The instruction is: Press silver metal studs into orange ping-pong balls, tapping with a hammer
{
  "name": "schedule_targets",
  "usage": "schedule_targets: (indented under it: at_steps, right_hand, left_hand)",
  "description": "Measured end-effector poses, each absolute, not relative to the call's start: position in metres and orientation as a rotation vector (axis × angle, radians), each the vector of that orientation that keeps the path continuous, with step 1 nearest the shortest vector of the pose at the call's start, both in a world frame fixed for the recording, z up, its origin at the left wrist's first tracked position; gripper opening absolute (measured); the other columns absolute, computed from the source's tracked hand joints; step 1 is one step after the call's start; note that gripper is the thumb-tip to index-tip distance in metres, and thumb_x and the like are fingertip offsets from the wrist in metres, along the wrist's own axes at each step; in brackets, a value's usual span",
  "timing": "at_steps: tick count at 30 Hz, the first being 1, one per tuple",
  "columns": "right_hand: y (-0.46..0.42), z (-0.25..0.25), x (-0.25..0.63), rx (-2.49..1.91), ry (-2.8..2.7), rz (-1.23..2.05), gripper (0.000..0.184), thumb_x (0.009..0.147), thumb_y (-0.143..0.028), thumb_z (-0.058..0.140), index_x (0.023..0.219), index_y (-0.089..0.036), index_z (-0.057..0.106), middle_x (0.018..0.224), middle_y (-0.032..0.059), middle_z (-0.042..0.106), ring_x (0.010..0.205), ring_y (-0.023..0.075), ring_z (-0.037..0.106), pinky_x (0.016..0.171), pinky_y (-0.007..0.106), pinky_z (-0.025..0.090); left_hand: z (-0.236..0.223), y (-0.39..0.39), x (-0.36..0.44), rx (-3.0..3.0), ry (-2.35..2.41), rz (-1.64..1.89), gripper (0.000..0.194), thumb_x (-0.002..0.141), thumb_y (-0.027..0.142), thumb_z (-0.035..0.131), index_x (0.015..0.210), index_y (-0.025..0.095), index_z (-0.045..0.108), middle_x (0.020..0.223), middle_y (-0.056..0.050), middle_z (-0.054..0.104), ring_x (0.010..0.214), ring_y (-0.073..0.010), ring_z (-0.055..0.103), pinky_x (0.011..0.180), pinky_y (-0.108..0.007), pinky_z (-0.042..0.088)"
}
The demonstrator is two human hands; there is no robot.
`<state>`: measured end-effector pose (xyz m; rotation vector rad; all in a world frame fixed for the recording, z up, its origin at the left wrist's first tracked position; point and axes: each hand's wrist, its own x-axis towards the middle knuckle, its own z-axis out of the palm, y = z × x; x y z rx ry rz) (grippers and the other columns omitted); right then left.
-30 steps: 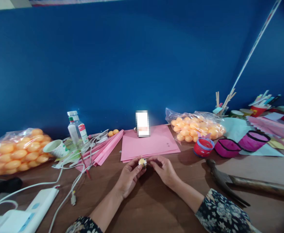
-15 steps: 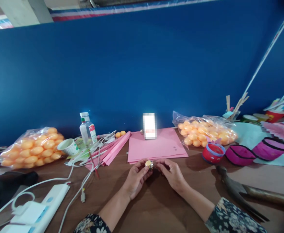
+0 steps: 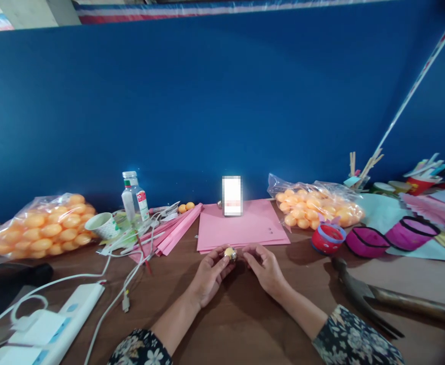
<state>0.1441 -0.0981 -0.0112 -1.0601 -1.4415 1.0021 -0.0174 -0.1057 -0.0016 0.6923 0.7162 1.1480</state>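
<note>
In the middle of the brown table, my left hand point(image 3: 210, 276) pinches a small round ball point(image 3: 230, 254), pale yellow on one side and shiny metallic on the other. Just right of the ball, my right hand point(image 3: 266, 269) has its thumb and fingertips pressed together. Whatever may be between them is too small to make out. A narrow gap separates the right fingertips from the ball. Beyond both hands lie stacked pink paper sheets point(image 3: 241, 230), with small dark specks on their right part.
Bags of orange balls stand at left point(image 3: 50, 228) and right point(image 3: 309, 205). A claw hammer point(image 3: 359, 294) lies near my right forearm. Left are a power strip point(image 3: 75, 309), white cables, a paper cup point(image 3: 102, 226) and a clear bottle point(image 3: 133, 200). A blue partition point(image 3: 207, 101) rises behind.
The whole view has shifted slightly, so things appear a little further left. My left hand still holds the ball, and my right fingertips stay close beside it.
</note>
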Motion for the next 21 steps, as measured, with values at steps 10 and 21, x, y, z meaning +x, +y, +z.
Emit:
schedule_targets:
  at_steps: [10,21]
  right_hand:
    - [-0.1001,-0.0074,0.1416,-1.034,-1.307,1.191,0.014,0.076,-0.032,0.056,0.078,-0.017,0.056,0.066,-0.0013,0.056,0.058,0.0104,0.049,0.053,0.021,0.04]
    - [-0.1052,-0.0021,0.1396,-0.992,-1.35,1.263,0.018,0.075,-0.034,0.059,0.072,-0.017,0.055,0.063,-0.0018,0.052,0.054,0.0086,0.042,0.048,0.018,0.034]
  left_hand:
    - [-0.0054,-0.1051,-0.0179,0.734,0.702,1.159,0.037,0.072,0.016,0.064,0.108,0.018,0.056,0.106,-0.006,0.063,0.097,-0.0164,0.058,0.09,-0.032,0.042]
    - [-0.003,-0.1061,-0.018,0.748,0.744,1.137,0.042,0.069,0.016,0.066,0.109,0.022,0.057,0.106,-0.005,0.063,0.096,-0.0161,0.058,0.086,-0.03,0.044]
